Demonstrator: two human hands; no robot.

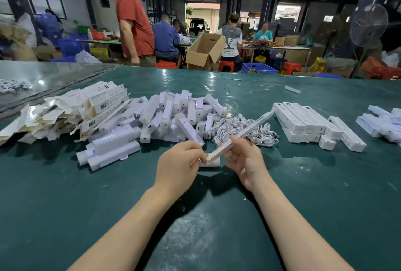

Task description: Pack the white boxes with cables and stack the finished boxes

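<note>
Forearms [134, 216] over the green table [217, 223], a worker's left hand [180, 162] pinches the near end of a white box [253, 126] gripped in the right hand [245, 162], a small finished stack [303, 123] at right, heaps of boxes [169, 116] and cables [234, 127] apparently yet to pack.

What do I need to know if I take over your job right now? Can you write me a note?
Left hand pinches the near end of a long white box; right hand grips it just behind.
Cable pile lies beyond the hands, heap of loose white boxes to its left, flat cartons further left.
Done: finished stack on the right.
Left: close this box (cable inside not visible), stack it, then work through the heap.
</note>
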